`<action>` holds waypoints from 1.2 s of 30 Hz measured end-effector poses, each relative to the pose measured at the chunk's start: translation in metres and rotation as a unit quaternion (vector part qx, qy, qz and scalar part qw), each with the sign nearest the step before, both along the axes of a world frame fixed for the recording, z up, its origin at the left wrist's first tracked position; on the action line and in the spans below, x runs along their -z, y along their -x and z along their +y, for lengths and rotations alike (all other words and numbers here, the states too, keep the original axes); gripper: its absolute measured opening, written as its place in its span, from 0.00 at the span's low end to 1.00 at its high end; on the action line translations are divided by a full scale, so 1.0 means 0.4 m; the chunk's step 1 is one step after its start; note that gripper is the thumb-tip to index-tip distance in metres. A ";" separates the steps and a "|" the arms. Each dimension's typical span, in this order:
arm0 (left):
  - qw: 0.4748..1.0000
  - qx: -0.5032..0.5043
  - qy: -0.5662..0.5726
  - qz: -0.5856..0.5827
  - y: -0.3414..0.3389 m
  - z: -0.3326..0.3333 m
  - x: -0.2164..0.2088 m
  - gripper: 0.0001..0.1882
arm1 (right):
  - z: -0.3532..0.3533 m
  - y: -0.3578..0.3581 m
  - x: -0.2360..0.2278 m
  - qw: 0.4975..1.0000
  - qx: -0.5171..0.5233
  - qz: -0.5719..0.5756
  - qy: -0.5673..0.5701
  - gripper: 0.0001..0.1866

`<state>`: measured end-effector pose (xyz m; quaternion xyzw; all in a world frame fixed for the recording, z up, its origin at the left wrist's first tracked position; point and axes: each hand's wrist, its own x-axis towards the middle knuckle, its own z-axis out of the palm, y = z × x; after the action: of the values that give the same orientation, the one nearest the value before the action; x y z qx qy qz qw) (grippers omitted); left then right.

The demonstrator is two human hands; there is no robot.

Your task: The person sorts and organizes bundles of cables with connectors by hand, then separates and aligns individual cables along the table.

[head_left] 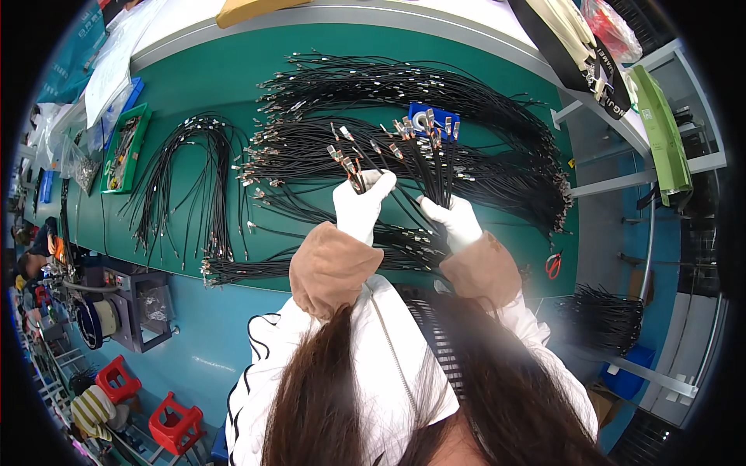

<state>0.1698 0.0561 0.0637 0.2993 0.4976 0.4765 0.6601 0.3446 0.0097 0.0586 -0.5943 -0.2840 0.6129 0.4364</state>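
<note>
1. My gloved left hand (361, 203) pinches a small cable bunch (348, 164), thumb and fingers drawn close around it, above the middle of the green workbench (221, 70).
2. That bunch's metal-tipped ends poke up out of my grip toward the workbench's far edge, its long axis leaning a little to the left.
3. My gloved right hand (457, 220) wraps a larger cable bunch (432, 172), fingers curled narrow on the black leads, just beside the left.
4. This one's long axis also runs away from me, connectors toward the far edge (they fan out like a ragged brush), tilted slightly left.
5. Beyond them sits a blue tray (445, 114) with a white ring (420, 121) in it, partly hidden by the connectors.
6. A thick cable pile (365, 85) lies lengthwise along the far edge, bending toward me near the right edge.
7. Red-handled scissors (553, 266) rest by the near right corner; a green bin (106, 180) stands toward the far left corner, beside an arched cable bundle (208, 128).
</note>
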 end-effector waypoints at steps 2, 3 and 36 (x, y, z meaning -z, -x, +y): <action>0.999 -0.039 0.020 -0.002 0.004 0.007 0.019 0.08 | 0.006 0.000 -0.007 1.000 -0.003 0.008 -0.001 0.10; 0.999 -0.045 0.009 -0.004 0.003 0.009 0.020 0.09 | 0.007 -0.002 -0.009 1.000 -0.005 0.016 -0.003 0.12; 1.000 0.007 -0.005 -0.027 0.011 0.009 0.020 0.06 | 0.003 -0.016 0.010 0.999 0.014 0.011 -0.038 0.10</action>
<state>0.1653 0.0597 0.0558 0.2932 0.4751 0.4827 0.6747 0.3508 0.0111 0.0547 -0.5742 -0.2937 0.6019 0.4708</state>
